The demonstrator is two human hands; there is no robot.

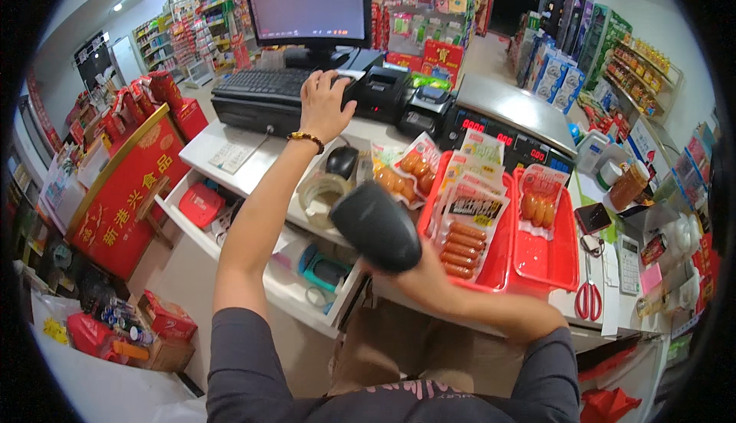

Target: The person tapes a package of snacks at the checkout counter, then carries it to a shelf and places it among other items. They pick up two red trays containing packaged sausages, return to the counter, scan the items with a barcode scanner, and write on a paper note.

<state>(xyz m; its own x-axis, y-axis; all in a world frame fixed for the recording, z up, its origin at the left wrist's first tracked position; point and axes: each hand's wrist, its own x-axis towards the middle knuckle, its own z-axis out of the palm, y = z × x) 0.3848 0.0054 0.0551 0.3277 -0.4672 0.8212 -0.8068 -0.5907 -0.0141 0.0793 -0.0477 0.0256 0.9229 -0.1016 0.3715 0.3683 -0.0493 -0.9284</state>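
My left hand [325,107], with a beaded bracelet at the wrist, rests with fingers spread over the right end of a black keyboard [257,83]. The keyboard lies on a black cash drawer below a lit monitor [307,5]. In front of my body, my right hand [423,279] is closed round a black handheld barcode scanner [376,227], whose head points up and to the left. The scanner covers most of the grip. Just right of it, sausage packs [464,246] stand in a red plastic tray [497,273]; a second red tray [563,258] holds another sausage pack [538,204].
A weighing scale [514,120] with red digits stands behind the trays, beside a black receipt printer [383,89]. A black mouse [342,161] and plastic tub [316,197] sit left of the scanner. Drawers [192,220] hang open below. Red scissors [589,300] and a calculator [629,263] lie right.
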